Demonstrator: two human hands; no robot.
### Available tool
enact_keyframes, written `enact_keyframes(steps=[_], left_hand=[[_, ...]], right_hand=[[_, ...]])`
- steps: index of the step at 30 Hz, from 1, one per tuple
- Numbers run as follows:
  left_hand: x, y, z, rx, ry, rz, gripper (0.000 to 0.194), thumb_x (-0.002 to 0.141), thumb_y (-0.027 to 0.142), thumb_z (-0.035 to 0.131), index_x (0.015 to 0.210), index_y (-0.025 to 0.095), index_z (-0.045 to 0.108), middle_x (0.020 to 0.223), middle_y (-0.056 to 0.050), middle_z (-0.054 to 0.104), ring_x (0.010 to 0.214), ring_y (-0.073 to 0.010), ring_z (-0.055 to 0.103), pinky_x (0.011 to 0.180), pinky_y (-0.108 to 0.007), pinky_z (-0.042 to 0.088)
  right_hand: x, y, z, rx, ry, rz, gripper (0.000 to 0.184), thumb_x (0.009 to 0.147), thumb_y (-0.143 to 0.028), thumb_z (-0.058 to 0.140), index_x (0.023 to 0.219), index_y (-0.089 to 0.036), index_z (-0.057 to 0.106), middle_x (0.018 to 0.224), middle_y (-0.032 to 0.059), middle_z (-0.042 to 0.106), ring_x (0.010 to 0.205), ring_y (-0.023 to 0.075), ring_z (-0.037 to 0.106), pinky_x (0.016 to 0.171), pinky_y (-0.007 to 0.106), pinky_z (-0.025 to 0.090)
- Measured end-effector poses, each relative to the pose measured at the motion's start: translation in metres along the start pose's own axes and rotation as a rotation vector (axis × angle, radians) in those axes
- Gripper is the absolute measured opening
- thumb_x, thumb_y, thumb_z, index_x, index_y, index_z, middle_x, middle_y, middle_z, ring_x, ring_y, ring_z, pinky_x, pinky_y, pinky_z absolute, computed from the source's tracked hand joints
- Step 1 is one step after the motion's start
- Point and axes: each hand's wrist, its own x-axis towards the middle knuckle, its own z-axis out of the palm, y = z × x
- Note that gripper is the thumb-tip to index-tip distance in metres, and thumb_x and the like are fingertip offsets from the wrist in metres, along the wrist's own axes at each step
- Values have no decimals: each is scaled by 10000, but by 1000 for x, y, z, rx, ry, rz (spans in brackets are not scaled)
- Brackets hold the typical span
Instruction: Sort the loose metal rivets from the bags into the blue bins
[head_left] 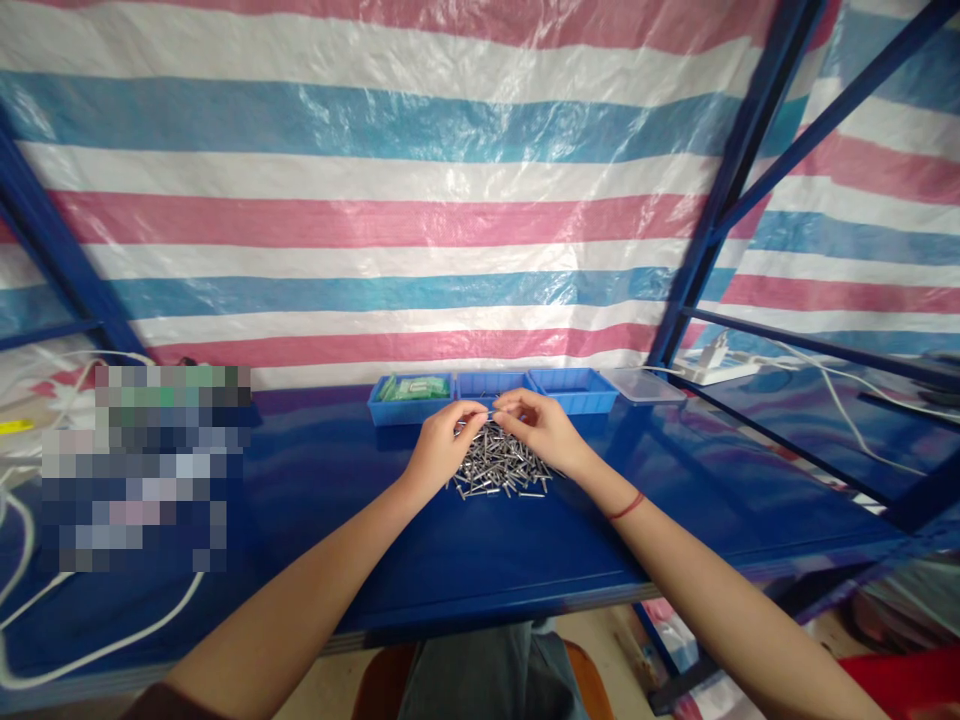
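A pile of small silver metal pins with heads, which look like rivets (501,465), lies on the blue table. My left hand (448,440) is over the pile's left side, its thumb and fingers closed in a pinch. Opposite it, my right hand (544,430) pinches too, with a red cord around the wrist. Between the two sets of fingertips a thin silver rivet (490,411) shows, gripped from both ends. Its exact shape is too small to make out.
Behind my hands stand blue plastic trays: the left tray (409,412) holds green packets, and the right tray (574,400) is beside a clear lid (645,387). White cables (112,650) and a blurred-out patch are on the left. A power strip (716,365) is at right.
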Motion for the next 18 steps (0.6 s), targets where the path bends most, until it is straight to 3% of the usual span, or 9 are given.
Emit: enact_keyframes(steps=[5, 9, 11, 14, 18], left_hand=[[0, -8, 4, -10, -77, -44, 239, 900, 321, 438, 923, 188, 635, 851, -25, 694, 792, -158, 641, 735, -266, 495], [-2, -15, 7, 36, -68, -48, 323, 906, 344, 441, 1160, 181, 558, 983, -58, 675, 886, -170, 632, 777, -284, 492], [-2, -15, 6, 74, -122, -9, 297, 912, 333, 431, 1114, 186, 593, 958, -54, 675, 888, -172, 627, 802, -292, 481], [-3, -13, 5, 123, -217, 60, 270, 917, 306, 422, 939, 192, 666, 913, -51, 680, 887, -181, 617, 824, -304, 464], [-4, -10, 6, 126, -266, 118, 233, 903, 259, 451, 920, 202, 676, 917, -42, 687, 888, -177, 612, 833, -306, 451]], right_hand=[[2, -8, -4, -202, 0, -101, 245, 809, -426, 578, 819, -191, 646, 777, 41, 672, 696, 158, 599, 605, 277, 441], [26, 1, -15, -382, 166, -183, 231, 831, -400, 551, 830, -196, 660, 811, 49, 677, 717, 174, 593, 670, 300, 441], [41, 11, -20, -480, 196, -196, 224, 847, -371, 529, 849, -192, 664, 820, 58, 679, 712, 180, 593, 697, 306, 437], [55, 26, -26, -671, 135, -131, 225, 836, -345, 541, 915, -182, 674, 853, 90, 688, 748, 210, 609, 727, 319, 430], [47, 28, -41, -844, 134, -51, 265, 848, -310, 474, 934, -167, 680, 865, 100, 690, 736, 205, 605, 702, 308, 420]])
